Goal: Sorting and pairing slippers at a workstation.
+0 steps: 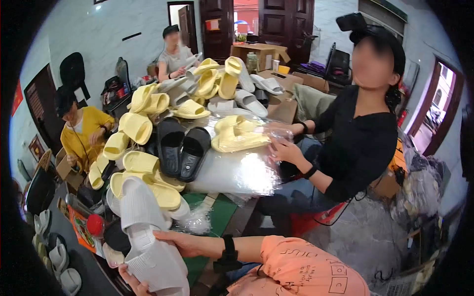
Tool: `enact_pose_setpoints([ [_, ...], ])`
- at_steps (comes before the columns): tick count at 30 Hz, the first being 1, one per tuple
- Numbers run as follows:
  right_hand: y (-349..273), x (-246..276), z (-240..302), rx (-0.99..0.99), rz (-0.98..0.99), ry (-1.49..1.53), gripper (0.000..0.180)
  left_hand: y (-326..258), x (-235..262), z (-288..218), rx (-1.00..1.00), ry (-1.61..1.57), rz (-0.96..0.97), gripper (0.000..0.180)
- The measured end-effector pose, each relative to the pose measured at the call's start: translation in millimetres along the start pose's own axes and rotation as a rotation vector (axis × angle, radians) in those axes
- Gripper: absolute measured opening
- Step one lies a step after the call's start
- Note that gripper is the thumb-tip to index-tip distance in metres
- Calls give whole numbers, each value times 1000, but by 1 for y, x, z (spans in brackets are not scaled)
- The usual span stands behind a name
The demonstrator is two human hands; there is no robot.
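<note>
A pair of light grey slide slippers (153, 261) is in my two hands at the lower left, one partly overlapping the other. My right hand (180, 242), with a black band on its wrist, grips the pair from the right side near where they meet. At the lower edge, my left hand (133, 282) closes on the nearer slipper's left side; part of this hand is out of sight. Just beyond lie yellow slippers (148, 190) and a pair of black slippers (181, 150) on the table.
A heap of yellow and grey slippers (224, 81) covers the table's far part. Clear plastic bags (232, 172) lie in the middle. At right, a person in black (365, 133) handles bagged yellow slippers; two others sit beyond. A red-lidded jar (95, 224) stands at left.
</note>
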State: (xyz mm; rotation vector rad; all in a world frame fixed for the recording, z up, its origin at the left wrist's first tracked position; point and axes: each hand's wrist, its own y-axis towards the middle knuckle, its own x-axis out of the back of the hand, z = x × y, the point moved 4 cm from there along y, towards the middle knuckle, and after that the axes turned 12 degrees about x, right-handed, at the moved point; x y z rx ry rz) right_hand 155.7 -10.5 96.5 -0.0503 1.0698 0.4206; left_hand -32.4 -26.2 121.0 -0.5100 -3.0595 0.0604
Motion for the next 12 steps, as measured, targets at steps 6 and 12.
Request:
enact_pose_setpoints([
  [6,-45,5,26,348,-260,-277,55,-13,-33,55,170,-372,36,45],
  [12,-44,21,17,689,-294,-524,68,-23,-31,99,433,-735,130,45],
])
